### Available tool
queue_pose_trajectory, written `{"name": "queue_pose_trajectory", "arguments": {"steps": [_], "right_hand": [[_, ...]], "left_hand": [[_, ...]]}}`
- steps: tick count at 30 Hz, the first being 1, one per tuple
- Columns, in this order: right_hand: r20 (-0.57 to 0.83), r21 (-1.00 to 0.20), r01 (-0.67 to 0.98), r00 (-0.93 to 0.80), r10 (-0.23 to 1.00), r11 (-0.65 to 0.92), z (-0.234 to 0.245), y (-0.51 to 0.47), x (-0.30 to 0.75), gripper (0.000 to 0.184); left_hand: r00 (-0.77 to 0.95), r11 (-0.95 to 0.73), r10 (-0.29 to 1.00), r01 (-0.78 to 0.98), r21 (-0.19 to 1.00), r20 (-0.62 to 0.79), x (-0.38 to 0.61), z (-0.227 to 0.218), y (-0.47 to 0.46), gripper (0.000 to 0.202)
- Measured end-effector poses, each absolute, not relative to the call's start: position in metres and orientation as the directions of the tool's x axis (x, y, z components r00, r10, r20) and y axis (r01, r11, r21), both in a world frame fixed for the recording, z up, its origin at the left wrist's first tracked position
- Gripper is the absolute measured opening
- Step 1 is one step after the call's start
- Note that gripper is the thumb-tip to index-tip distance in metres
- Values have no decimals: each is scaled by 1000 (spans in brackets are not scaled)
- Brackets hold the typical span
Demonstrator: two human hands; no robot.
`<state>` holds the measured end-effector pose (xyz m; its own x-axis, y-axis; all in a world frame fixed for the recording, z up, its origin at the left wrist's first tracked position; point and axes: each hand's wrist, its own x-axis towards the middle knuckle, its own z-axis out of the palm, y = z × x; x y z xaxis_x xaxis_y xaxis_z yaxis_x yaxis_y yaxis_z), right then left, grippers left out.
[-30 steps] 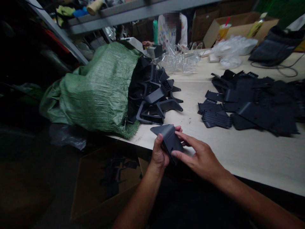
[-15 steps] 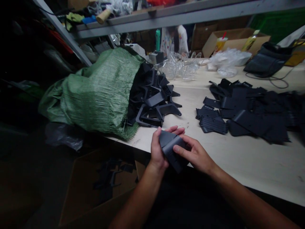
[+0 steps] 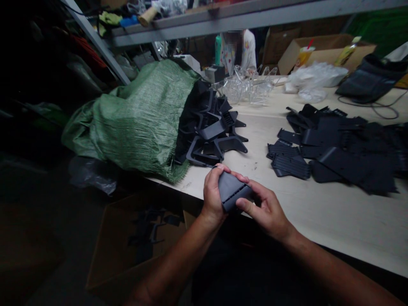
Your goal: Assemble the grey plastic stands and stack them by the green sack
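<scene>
At the table's front edge, a dark grey plastic part [image 3: 232, 189] with a row of slots along one side is held between both hands. My left hand [image 3: 213, 193] is wrapped around its left side, thumb at the top. My right hand [image 3: 266, 208] grips the right side, with the thumb near the slotted edge. The part's underside is hidden. Beyond the hands, black angled brackets [image 3: 212, 127] spill from a green woven sack [image 3: 137, 119]. To the right lies a pile of flat black plastic plates [image 3: 338, 148], some of them ribbed.
Below the table's left front stands a cardboard box [image 3: 110, 238] with black parts inside. Clear plastic pieces [image 3: 248, 87], a plastic bag [image 3: 318, 76] and a black pouch [image 3: 369, 80] lie at the back. A metal shelf [image 3: 204, 27] crosses above. A person [image 3: 248, 51] is behind it.
The grey part has turned in my hands, so its slotted edge now shows. Both hands still hold it. The whole view has shifted slightly.
</scene>
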<state>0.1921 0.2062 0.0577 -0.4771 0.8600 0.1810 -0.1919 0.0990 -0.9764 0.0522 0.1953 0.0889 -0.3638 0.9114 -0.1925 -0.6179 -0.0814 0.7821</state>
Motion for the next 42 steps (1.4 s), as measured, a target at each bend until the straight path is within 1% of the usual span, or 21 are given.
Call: {"name": "queue_pose_trajectory", "arguments": {"steps": [4,7,11,14,16,20,24,26,31,33,34,37,39,41,42], "right_hand": [[158,-986,-136,-514,843,102,66,207,195,49],[114,-991,-117,-502,857,63,71,204,194,49],[57,-992,-129,-502,863,-10,73,201,191,50],[62,-985,-172,-507,860,-31,72,198,191,47],[58,-985,-169,-504,862,-33,70,194,192,46],[71,-988,-153,-448,891,1,68,189,193,45],[164,-980,-170,-378,911,106,69,193,188,44],[181,-978,-168,-390,903,123,71,199,185,45],[153,-986,-134,-449,880,102,71,210,190,49],[157,-986,-124,-477,865,110,66,212,197,45],[153,-987,-114,-498,854,110,63,213,201,41],[106,-994,-45,-562,820,97,48,213,211,30],[66,-996,4,-574,816,84,38,211,215,30],[45,-998,17,-542,839,64,29,207,217,33],[38,-999,14,-508,860,53,27,206,217,35]], "left_hand": [[-325,-88,936,-594,799,-138,51,92,196,18],[-351,-120,931,-550,827,-98,54,94,194,19],[-359,-108,925,-563,819,-125,54,93,194,19],[-313,-85,941,-581,810,-126,52,93,193,20],[-274,-75,955,-589,804,-111,51,93,192,20],[-239,-71,967,-572,817,-84,52,95,190,21],[-315,-99,945,-527,844,-86,52,102,189,21],[-338,-103,936,-532,841,-99,51,104,190,22],[-325,-99,939,-572,814,-114,52,103,191,23],[-320,-80,935,-611,787,-153,52,103,192,22],[-316,-60,928,-647,760,-196,52,103,192,21],[-277,3,894,-782,623,-353,48,101,197,17],[-237,28,880,-840,542,-411,44,94,202,15],[-216,61,868,-847,528,-447,40,83,207,15],[-236,74,857,-824,562,-458,37,76,209,16]]}}
